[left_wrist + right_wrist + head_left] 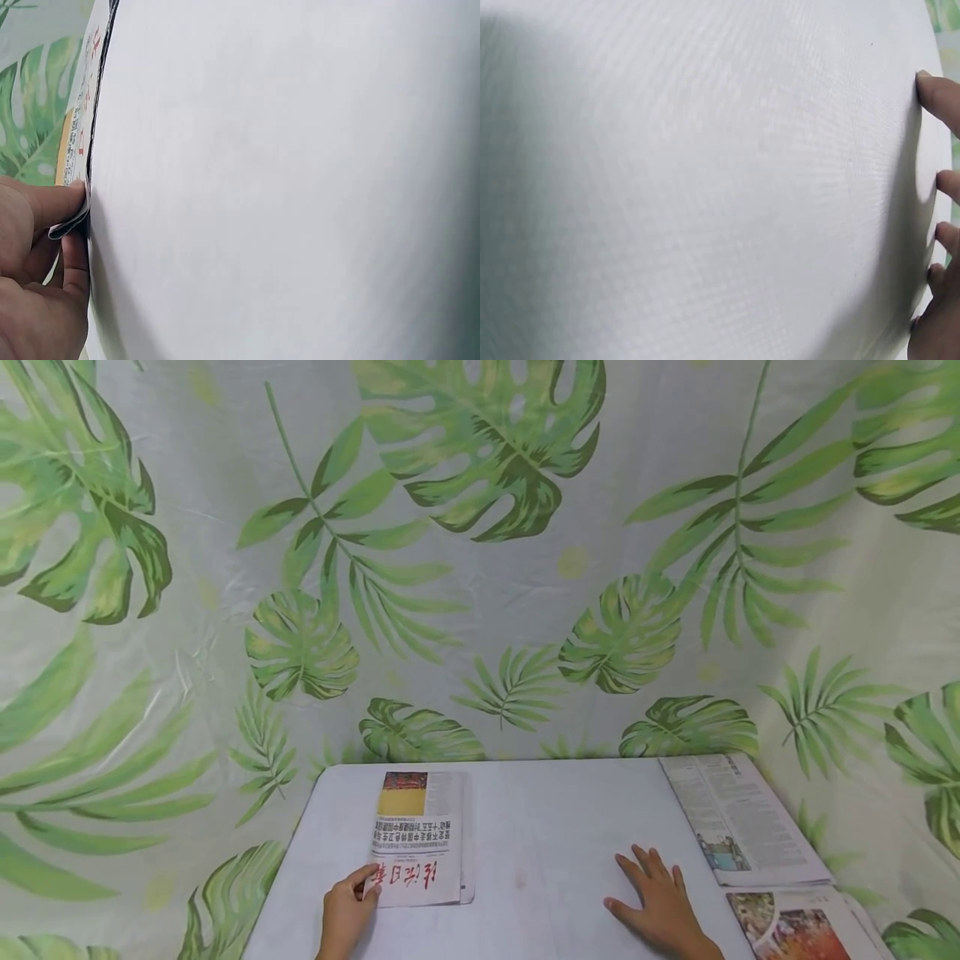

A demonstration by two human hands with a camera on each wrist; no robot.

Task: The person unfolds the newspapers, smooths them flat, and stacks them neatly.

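A folded newspaper (417,837) with red and black print and a yellow picture lies on the left part of the white table (540,843). My left hand (349,910) pinches its near left corner between thumb and fingers. In the left wrist view the newspaper (84,142) shows edge-on, its corner lifted and bent in the left hand (45,262). On the right part of the table my right hand (660,906) rests with fingers spread and holds nothing. Its fingertips touch the white surface in the right wrist view, where the right hand (939,300) shows at the right edge.
Along the table's right edge lies another newspaper (750,822). Nearer to me is a further stack of newspaper (813,927) with a red picture, running past the frame's lower edge. A leaf-patterned sheet (495,610) hangs behind and beside the table.
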